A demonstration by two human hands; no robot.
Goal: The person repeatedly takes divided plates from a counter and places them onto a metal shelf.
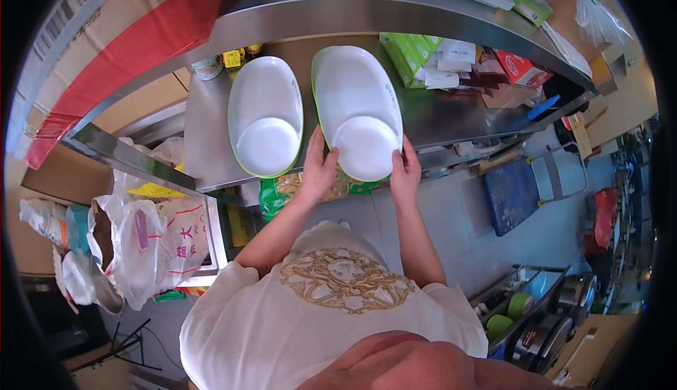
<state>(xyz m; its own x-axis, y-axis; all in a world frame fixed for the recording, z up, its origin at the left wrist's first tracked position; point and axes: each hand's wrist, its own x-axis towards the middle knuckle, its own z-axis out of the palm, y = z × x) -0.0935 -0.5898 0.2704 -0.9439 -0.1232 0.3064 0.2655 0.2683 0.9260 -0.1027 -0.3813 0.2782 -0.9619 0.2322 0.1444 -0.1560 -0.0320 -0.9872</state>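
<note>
Both hands hold the sides of a white oval divided plate (357, 87) with a green outer edge and a round compartment at its near end. A second rim shows along its left side, so there may be another plate under it. My left hand (321, 168) grips the near left edge, fingers partly beneath it. On the near right edge, my right hand (405, 171) is closed with the thumb on the rim. To the left, a similar white oval plate (264, 90) with a round compartment rests on the steel counter, untouched.
The steel counter (441, 118) runs under an overhead shelf (395, 10). Toward its right lie a green packet (409, 55) and a red box (520, 68). Plastic bags (148, 242) crowd the left. A blue folded cart (509, 196) and a rack of pots (543, 333) stand at right.
</note>
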